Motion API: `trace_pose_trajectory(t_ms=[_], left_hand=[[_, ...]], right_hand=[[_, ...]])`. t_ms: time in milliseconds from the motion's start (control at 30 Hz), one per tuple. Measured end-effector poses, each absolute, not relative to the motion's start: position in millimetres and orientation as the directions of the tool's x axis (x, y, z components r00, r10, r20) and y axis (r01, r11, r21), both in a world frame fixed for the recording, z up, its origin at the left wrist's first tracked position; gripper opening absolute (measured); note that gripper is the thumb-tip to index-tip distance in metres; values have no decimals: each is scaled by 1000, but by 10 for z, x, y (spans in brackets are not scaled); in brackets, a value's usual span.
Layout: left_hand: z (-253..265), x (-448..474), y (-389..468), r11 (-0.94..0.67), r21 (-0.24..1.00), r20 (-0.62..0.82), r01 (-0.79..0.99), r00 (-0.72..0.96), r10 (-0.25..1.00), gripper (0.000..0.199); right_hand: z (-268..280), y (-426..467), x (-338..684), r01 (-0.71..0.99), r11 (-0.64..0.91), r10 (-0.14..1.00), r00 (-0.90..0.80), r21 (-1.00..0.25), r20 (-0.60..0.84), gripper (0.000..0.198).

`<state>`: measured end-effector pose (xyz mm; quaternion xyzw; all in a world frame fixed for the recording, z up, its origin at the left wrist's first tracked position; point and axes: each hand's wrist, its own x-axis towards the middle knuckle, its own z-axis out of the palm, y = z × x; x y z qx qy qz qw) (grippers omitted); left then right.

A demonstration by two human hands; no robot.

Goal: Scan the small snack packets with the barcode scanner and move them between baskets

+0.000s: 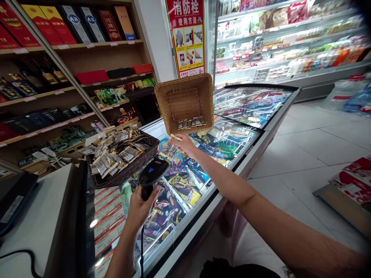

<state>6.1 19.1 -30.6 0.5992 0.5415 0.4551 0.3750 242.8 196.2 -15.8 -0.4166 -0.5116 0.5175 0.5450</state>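
My left hand (141, 204) is wrapped round the handle of a black barcode scanner (154, 170), whose cable hangs down past my wrist. My right hand (183, 143) reaches out over the freezer and pinches a small clear snack packet (168, 149) just below the front rim of a light tan wicker basket (188, 102). Several similar packets lie along the bottom of that basket. To the left, a dark woven basket (149, 144) is heaped with many more of these packets.
Both baskets stand on a glass-topped freezer (199, 208) full of wrapped ice creams. Price labels (107, 216) lie at its left end, beside a white counter (55, 208). Shelves of boxes and bottles rise behind; red cartons (353, 179) and water jugs (346, 92) stand to the right.
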Motion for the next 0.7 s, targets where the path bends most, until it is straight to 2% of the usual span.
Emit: trace_pose_trajectory(t_ms=[367,533,700], left_hand=[[-222,106,163,-118,951,135,287,-38,990,44],[-156,145,149,-132,956,171,261,-133,976,43],[-84,200,106,-100,971,145,215,-206,968,46]], right_hand=[[-131,1937,2418,-224,29,999,-29,-974,36,49],[-134,2040,2430,-308,-13,997,65,-951,-35,38],[-258,2232,2529,-430,-15,972,207,-903,-114,29]])
